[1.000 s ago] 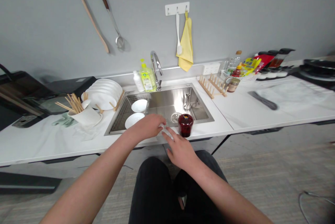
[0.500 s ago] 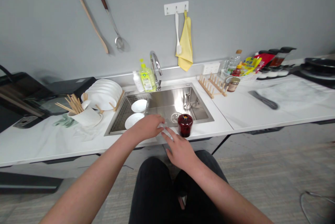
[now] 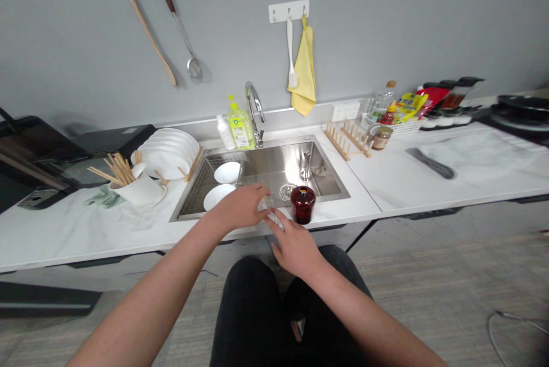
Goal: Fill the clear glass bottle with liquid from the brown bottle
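Close to the sink's front edge, my left hand (image 3: 242, 207) has its fingers curled round a small, clear, see-through thing (image 3: 269, 202). Its exact kind cannot be made out. From the right, the fingertips of my right hand (image 3: 295, 247) press on the same thing, so both hands hold it. Just beyond my right fingers, a dark red glass bottle (image 3: 302, 207) with a narrow open neck stands upright on the counter at the sink's front rim. Two white bowls, a rear one (image 3: 227, 172) and a front one (image 3: 218, 196), sit in the sink's left part; my left hand partly covers the front one.
The steel sink (image 3: 338, 184) has a curved faucet (image 3: 254, 110) behind it. Dish soap (image 3: 241, 130) stands at its back. On the left are a rack of white plates (image 3: 165, 152) and a chopstick holder (image 3: 139, 190); on the right, a wooden rack (image 3: 348, 141) and a jar (image 3: 381, 138).
My left fingers have shifted slightly, and a little more of the clear thing shows between my hands. The red bottle and bowls stay in place.
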A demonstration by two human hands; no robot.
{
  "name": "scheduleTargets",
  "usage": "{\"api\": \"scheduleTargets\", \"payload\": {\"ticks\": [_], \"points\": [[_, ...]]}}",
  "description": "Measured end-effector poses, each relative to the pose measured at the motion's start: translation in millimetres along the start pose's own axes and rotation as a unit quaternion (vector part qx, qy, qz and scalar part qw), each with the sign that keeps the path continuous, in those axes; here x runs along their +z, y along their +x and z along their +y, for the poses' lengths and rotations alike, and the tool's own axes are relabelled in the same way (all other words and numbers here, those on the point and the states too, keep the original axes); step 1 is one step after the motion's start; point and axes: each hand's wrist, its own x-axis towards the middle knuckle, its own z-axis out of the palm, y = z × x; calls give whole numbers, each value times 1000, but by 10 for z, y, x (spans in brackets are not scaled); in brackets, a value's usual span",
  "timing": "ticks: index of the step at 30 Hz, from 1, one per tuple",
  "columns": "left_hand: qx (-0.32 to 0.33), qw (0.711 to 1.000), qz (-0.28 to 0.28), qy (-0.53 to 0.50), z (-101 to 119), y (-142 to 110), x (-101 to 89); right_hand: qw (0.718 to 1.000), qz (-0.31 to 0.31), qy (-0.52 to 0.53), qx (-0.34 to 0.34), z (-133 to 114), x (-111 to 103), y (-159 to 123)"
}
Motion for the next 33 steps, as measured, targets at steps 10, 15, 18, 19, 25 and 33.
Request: {"api": "scheduleTargets", "payload": {"ticks": [10,15,18,19,25,33], "points": [[-19,999,13,-26,15,-13,53,1000,0,6,5,1,3,4],[29,998,-17,-47,-44,-35,134,1000,-2,1,5,1,4,8],[22,999,6,-49,-47,-63,156,1000,-1,3,8,-1,9,8],[4,999,12,-43,-40,-69,155,1000,0,4,8,-2,10,8],[-13,999,-6,-33,-19,-80,135,1000,-4,-3,6,0,6,7],[-24,999,-3,35,88,-59,101,1000,-5,-1,8,3,23,16]]}}
